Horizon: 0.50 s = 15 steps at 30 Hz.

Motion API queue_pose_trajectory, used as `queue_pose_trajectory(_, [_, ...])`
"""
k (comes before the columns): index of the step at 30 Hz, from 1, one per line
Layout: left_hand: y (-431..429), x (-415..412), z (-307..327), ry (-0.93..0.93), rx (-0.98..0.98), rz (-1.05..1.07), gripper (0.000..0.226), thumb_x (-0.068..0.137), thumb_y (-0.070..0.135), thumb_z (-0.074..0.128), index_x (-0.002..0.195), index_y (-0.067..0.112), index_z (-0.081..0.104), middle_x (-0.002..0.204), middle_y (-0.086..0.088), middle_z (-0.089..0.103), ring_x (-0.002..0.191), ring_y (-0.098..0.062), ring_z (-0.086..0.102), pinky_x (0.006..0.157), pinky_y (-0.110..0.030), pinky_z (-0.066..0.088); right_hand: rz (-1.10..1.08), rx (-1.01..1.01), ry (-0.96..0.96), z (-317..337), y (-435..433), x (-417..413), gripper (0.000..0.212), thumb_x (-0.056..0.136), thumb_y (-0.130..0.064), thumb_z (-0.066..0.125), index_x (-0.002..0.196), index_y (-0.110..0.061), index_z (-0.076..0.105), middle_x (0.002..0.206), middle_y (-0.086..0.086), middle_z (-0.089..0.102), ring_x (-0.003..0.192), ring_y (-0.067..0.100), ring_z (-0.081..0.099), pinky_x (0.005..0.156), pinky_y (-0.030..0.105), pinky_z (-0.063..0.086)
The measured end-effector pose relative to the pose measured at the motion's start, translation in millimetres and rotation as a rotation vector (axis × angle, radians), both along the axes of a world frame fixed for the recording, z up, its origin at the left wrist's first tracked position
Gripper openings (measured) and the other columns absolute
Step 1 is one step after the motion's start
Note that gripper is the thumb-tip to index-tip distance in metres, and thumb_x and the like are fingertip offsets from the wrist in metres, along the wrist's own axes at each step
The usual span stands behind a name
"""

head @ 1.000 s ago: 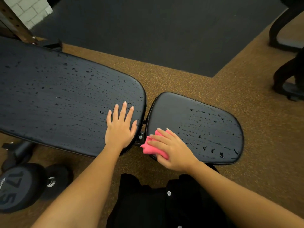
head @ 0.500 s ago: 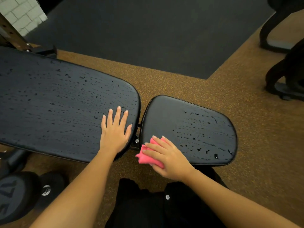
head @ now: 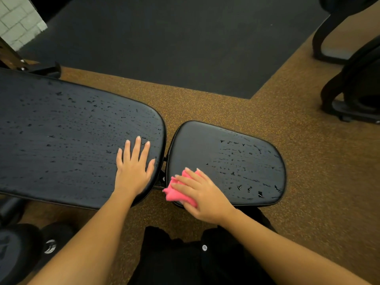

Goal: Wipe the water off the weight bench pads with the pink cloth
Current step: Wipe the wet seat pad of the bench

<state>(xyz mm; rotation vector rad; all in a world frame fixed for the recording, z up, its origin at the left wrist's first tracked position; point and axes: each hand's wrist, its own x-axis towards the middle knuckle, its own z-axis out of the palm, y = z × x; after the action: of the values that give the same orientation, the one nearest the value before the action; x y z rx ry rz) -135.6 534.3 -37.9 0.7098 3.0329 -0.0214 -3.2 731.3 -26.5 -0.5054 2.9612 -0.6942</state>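
**Small cloth, a lot of water left**

The right hand [head: 202, 194] lies over the cloth [head: 176, 194], fingers laid out nearly straight and pressing it down rather than clutching it. I can't see the thumb. The cloth is bunched at the near left corner of the seat pad [head: 201, 145], and part of it pokes past that corner. The left hand [head: 133, 171] is flat, fingers spread, holding nothing. It rests on the back pad [head: 61, 140], just left of the seat pad.

From where I stand the likeliest slip is at that corner. With only flat fingers on it and an edge overhanging, the cloth could slide out and drop to the floor below the seat pad.

The drops [head: 246, 173] sit on the seat pad's right half, some right at its near rim, and a hurried stroke might push them over the side or leave streaks. The wad is small, so it may soak through and smear well before the job is done, since the back pad is beaded all over.

The bracing palm is on wet vinyl and could skid under weight.
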Motion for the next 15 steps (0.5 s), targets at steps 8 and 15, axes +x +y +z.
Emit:
queue_pose_trajectory(8, [1,1,4,-0.014,-0.002,0.004,0.059,0.093,0.042,0.026,0.139,0.009,0.043,0.145,-0.020,0.037,0.131,-0.045,0.035,0.102,-0.060,0.030,-0.107,0.043,-0.012,-3,49,-4,0.050,0.092,-0.042,0.041,0.139,-0.025,0.046,0.147,-0.003,0.042,0.141,0.025,0.028,0.117,0.044,0.016])
queue_pose_trajectory(15, [2,2,4,-0.022,-0.009,0.013,0.059,0.093,0.042,0.025,0.139,0.009,0.042,0.146,-0.020,0.037,0.131,-0.045,0.034,0.102,-0.060,0.028,-0.110,0.030,-0.018,-2,37,7,0.049,0.092,-0.039,0.044,0.140,-0.026,0.044,0.148,-0.005,0.039,0.142,0.024,0.025,0.116,0.042,0.010])
